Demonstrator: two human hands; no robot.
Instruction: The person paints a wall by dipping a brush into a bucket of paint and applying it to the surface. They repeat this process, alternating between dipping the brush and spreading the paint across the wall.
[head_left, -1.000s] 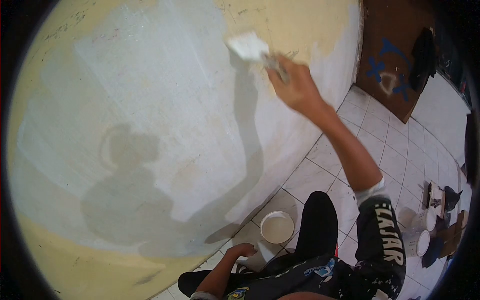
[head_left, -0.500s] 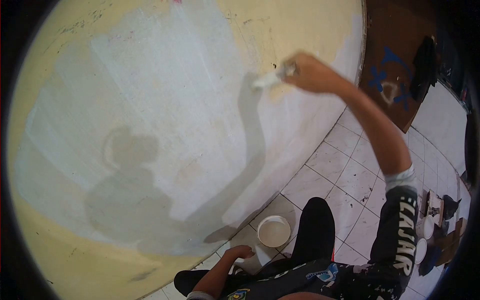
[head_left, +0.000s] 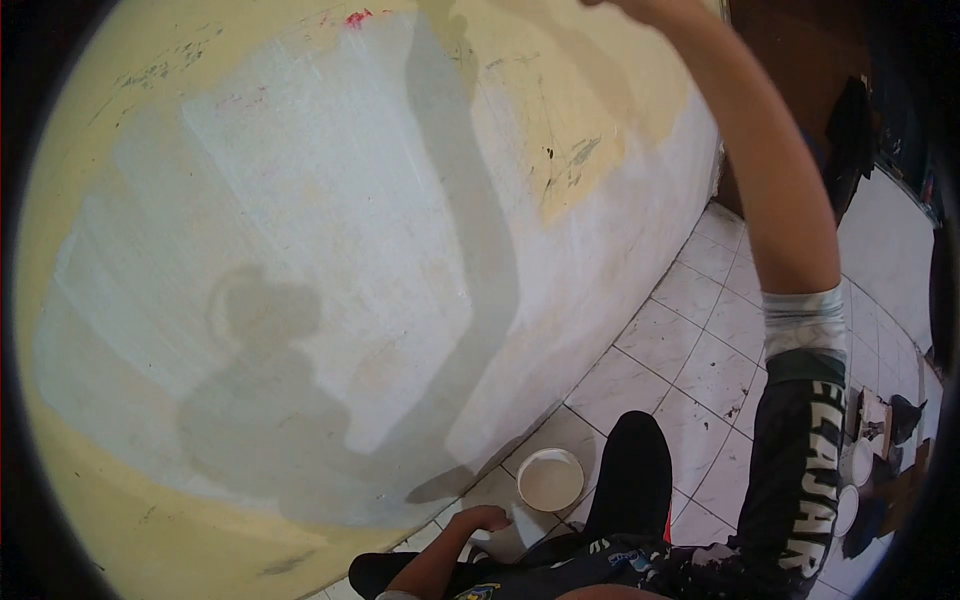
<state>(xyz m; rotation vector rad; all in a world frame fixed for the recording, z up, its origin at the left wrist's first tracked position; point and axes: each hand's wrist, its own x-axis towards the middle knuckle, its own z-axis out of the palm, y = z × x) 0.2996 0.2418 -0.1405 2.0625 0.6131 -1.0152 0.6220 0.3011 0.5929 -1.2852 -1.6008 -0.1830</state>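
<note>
At the top edge of the head view my right hand is mostly cut off, with its arm stretched up along the wall. Half a second ago its fingers were closed round a paintbrush; the brush now lies beyond the frame. The wall carries a large pale, whitish painted area with yellow around it. My left hand rests low near my leg, fingers curled in and no object visible in them. Just right of it, a round white tub of pale paint stands on the floor.
White floor tiles meet the wall's base at a dark joint. My bent knee is beside the tub. At the far right are white containers and dark items. A brown panel stands at the upper right.
My right hand has moved up, taking the paintbrush out of view at the top. Its shadow on the wall now reaches higher. My left hand stays nearly in place.
</note>
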